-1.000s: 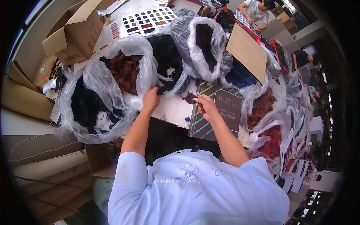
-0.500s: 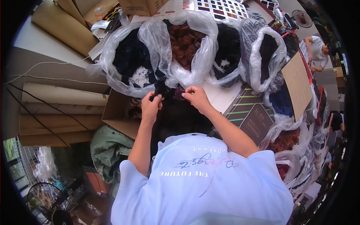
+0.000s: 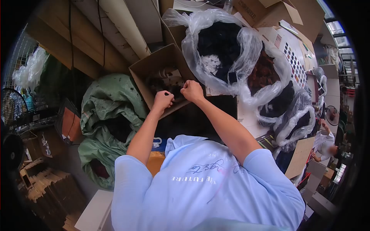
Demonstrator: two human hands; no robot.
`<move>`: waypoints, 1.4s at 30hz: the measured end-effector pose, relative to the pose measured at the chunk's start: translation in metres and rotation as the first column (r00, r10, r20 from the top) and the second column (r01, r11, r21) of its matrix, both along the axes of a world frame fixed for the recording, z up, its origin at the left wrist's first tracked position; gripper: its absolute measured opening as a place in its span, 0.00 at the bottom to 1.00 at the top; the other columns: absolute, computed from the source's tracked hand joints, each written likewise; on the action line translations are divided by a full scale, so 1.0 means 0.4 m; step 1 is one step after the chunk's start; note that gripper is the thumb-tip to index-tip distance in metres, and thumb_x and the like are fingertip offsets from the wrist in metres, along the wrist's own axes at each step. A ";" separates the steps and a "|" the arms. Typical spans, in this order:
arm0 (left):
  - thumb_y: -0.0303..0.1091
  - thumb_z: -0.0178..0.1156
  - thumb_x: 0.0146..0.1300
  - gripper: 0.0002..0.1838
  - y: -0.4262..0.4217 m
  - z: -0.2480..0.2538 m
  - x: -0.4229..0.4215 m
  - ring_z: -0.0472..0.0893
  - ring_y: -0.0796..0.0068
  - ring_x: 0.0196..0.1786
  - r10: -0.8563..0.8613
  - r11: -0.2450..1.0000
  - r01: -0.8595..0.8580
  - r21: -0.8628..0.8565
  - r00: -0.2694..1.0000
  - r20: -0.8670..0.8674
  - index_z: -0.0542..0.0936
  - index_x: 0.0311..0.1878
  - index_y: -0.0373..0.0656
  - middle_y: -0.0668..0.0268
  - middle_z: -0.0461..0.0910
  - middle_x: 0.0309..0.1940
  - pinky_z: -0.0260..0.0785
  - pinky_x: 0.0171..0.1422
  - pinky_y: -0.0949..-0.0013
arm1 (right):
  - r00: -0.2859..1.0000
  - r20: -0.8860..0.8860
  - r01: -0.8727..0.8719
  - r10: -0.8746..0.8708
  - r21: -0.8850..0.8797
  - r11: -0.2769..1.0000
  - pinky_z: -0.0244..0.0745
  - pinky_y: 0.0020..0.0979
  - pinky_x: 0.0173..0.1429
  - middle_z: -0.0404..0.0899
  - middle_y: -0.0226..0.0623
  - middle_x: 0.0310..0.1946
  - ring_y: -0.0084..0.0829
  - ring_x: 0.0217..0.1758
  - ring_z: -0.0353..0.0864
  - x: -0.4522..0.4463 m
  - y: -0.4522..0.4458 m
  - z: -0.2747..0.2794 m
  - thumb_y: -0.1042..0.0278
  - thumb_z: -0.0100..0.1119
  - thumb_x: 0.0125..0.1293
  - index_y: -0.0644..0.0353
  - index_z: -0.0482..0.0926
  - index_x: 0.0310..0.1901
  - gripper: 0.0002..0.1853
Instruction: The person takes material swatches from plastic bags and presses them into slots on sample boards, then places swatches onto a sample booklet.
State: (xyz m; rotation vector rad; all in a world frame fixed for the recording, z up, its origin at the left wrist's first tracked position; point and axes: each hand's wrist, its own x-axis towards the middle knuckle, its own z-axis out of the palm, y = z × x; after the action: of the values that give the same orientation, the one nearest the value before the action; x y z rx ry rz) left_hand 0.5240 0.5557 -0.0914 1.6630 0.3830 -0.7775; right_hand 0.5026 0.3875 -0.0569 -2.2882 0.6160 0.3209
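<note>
Both hands are over the near edge of an open cardboard box [image 3: 139, 73] with mixed dark and pale scraps inside. My left hand [image 3: 163, 101] is closed in a pinch, and a small black bit shows at its fingertips. Just beside it, my right hand [image 3: 192, 91] is closed too, its fingers bent down; whatever it holds is hidden. To the right of the box stands a clear plastic bag [image 3: 191, 43] with its rim rolled down. It holds dark blue-black pieces [image 3: 219, 40] and a white clump [image 3: 210, 63].
More plastic bags hold reddish-brown pieces [image 3: 265, 71] and dark pieces [image 3: 280, 102]. A green sack [image 3: 111, 90] stands left of the box. Behind are long cardboard rolls [image 3: 125, 29] and a colour swatch card [image 3: 295, 63]. At right, a person [image 3: 325, 140] works near a brown board [image 3: 300, 157].
My view has turned left. My hands have moved from the edge of the plastic bags to the cardboard box. The fluffy black piece in my left hand hardly shows now.
</note>
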 end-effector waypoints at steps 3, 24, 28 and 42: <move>0.29 0.61 0.58 0.05 0.021 -0.001 0.025 0.78 0.78 0.22 0.051 0.998 -0.050 -0.038 0.998 0.027 0.80 0.35 0.38 0.66 0.81 0.24 0.70 0.25 0.74 | 0.998 -0.064 -0.015 0.015 -0.008 1.000 0.78 0.43 0.49 0.85 0.48 0.35 0.48 0.43 0.84 0.031 0.022 -0.032 0.64 0.66 0.49 0.59 0.80 0.30 0.10; 0.28 0.60 0.60 0.03 0.067 0.065 0.107 0.77 0.79 0.23 -0.231 0.904 0.137 -0.405 0.953 -0.195 0.79 0.32 0.41 0.68 0.80 0.24 0.70 0.27 0.74 | 0.967 -0.064 0.230 -0.247 0.638 0.735 0.64 0.21 0.26 0.78 0.25 0.26 0.16 0.23 0.71 -0.006 -0.037 0.071 0.78 0.59 0.58 0.62 0.83 0.44 0.11; 0.29 0.61 0.61 0.03 0.039 0.053 0.114 0.76 0.79 0.26 -0.260 0.942 0.222 -0.254 0.957 -0.128 0.77 0.33 0.43 0.69 0.77 0.26 0.70 0.30 0.73 | 0.948 -0.076 0.252 -0.310 0.773 0.582 0.60 0.20 0.25 0.78 0.26 0.27 0.16 0.21 0.68 -0.013 -0.056 0.118 0.77 0.60 0.62 0.61 0.84 0.43 0.09; 0.28 0.60 0.66 0.04 -0.092 0.116 -0.015 0.76 0.75 0.31 -0.252 0.697 -0.135 -0.704 0.873 -0.417 0.75 0.40 0.46 0.68 0.76 0.33 0.70 0.33 0.71 | 0.850 -0.128 0.351 -0.511 0.861 0.369 0.58 0.19 0.24 0.79 0.25 0.31 0.15 0.20 0.68 -0.198 -0.092 0.197 0.69 0.68 0.63 0.58 0.82 0.44 0.09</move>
State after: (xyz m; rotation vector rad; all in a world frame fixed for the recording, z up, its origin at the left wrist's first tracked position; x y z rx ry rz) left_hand 0.5178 0.5190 -0.0449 0.7131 0.3070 -1.2202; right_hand 0.4233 0.3505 0.0220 -1.0699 0.7279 0.1171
